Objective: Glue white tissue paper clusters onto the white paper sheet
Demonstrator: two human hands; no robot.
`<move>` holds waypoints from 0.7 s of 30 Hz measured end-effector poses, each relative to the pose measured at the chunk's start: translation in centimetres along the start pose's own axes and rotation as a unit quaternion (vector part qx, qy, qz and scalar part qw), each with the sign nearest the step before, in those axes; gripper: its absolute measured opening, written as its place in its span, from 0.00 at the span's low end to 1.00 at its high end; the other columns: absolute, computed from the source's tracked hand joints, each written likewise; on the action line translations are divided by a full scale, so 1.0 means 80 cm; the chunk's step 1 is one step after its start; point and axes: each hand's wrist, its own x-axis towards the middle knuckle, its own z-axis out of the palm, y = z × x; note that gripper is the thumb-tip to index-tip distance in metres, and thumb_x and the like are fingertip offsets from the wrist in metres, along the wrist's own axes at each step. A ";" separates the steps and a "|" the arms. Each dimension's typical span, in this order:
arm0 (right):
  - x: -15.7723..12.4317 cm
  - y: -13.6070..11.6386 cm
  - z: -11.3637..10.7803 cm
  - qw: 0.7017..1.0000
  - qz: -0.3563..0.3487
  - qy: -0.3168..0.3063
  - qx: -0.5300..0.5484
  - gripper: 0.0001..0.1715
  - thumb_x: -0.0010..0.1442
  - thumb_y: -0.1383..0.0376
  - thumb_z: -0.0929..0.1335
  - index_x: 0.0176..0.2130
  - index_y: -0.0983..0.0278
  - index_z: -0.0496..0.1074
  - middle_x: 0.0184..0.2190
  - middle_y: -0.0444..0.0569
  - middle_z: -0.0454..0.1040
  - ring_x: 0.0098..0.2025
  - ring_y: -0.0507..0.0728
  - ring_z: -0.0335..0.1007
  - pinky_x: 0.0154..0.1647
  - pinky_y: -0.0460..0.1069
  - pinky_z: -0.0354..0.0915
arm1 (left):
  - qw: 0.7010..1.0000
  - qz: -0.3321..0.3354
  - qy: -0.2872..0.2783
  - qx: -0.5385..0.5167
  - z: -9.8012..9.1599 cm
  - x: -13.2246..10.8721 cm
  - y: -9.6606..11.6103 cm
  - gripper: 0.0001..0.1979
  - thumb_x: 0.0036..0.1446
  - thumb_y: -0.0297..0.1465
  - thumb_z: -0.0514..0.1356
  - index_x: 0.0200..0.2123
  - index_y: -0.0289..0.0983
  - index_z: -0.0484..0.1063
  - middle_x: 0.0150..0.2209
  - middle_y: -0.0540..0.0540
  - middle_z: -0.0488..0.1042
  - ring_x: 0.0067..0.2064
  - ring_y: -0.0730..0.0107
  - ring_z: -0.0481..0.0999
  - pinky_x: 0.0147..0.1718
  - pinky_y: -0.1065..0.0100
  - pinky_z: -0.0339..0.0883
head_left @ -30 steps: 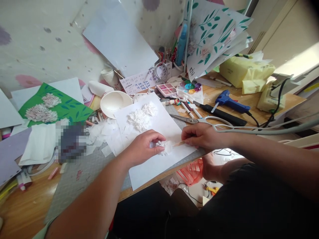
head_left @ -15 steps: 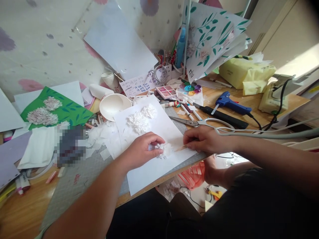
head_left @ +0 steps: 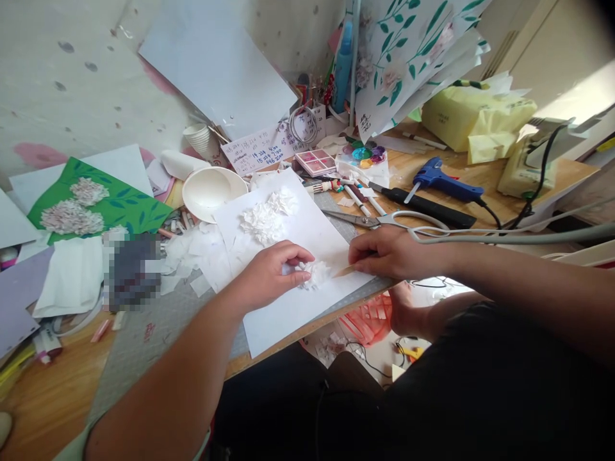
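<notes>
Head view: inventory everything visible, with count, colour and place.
Table: one, wood-brown, across the frame
Mat: one, grey, on the table
Working sheet: one, white, on the mat
Paper clumps: three, white, on the sheet
Thin stick: one, tan, beside the front clump
Paper scraps: many, white, left of the sheet
Bowl: one, white, behind the scraps
Flower picture: one, green, left
Scissors: one pair, grey, right of the sheet
Glue gun: one, blue, right
Palette: one, pink, behind the sheet
Leaf-painted sheets: several, white-green, back right
Packet: one, yellow, back right
Small clutter: uncountable, mixed, behind the scissors
Foot: one, bare, below the table
Left hand: one, bare, at the front clump
Right hand: one, bare, grip on the stick
</notes>
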 end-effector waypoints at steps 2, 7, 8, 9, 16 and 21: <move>0.002 0.000 0.003 1.000 0.007 0.004 -0.005 0.10 0.56 0.60 0.64 0.33 0.61 0.71 0.27 0.45 0.71 0.29 0.53 0.64 0.30 0.47 0.56 | 1.000 0.001 0.000 0.000 0.000 0.000 -0.001 0.11 0.53 0.35 0.60 0.40 0.41 0.72 0.43 0.47 0.70 0.43 0.65 0.70 0.45 0.62 0.65; 0.009 -0.005 0.009 0.999 0.018 0.028 -0.008 0.11 0.55 0.59 0.64 0.34 0.61 0.73 0.28 0.45 0.72 0.29 0.53 0.64 0.29 0.46 0.55 | 1.000 0.000 0.002 -0.008 0.002 0.001 -0.001 0.11 0.53 0.35 0.60 0.41 0.40 0.72 0.43 0.47 0.70 0.43 0.66 0.70 0.45 0.63 0.65; 0.010 -0.006 0.009 0.999 0.021 0.033 -0.008 0.11 0.55 0.58 0.64 0.34 0.61 0.73 0.28 0.45 0.72 0.29 0.52 0.64 0.29 0.46 0.55 | 1.000 -0.001 0.001 -0.009 0.001 0.000 -0.001 0.11 0.53 0.34 0.59 0.41 0.40 0.72 0.43 0.47 0.70 0.43 0.65 0.70 0.45 0.63 0.65; 0.010 -0.008 0.009 0.999 0.025 0.035 -0.008 0.12 0.56 0.58 0.64 0.34 0.61 0.73 0.28 0.45 0.72 0.29 0.52 0.64 0.29 0.46 0.55 | 1.000 -0.002 0.000 -0.009 0.001 0.000 -0.001 0.11 0.53 0.34 0.59 0.41 0.40 0.72 0.43 0.47 0.70 0.43 0.65 0.70 0.45 0.63 0.65; 0.006 -0.016 0.002 1.000 0.023 0.002 0.004 0.13 0.57 0.57 0.63 0.33 0.63 0.72 0.27 0.45 0.71 0.29 0.53 0.65 0.31 0.46 0.57 | 1.000 0.023 0.006 0.001 0.002 -0.003 0.001 0.10 0.51 0.30 0.61 0.39 0.38 0.72 0.40 0.47 0.71 0.40 0.69 0.71 0.43 0.65 0.65; 0.009 -0.019 0.003 0.999 0.037 -0.021 -0.003 0.11 0.57 0.59 0.63 0.33 0.62 0.71 0.26 0.45 0.70 0.29 0.53 0.64 0.30 0.47 0.56 | 0.999 0.035 0.010 -0.006 0.004 -0.003 0.000 0.11 0.51 0.29 0.62 0.40 0.38 0.72 0.39 0.47 0.71 0.39 0.69 0.71 0.41 0.67 0.65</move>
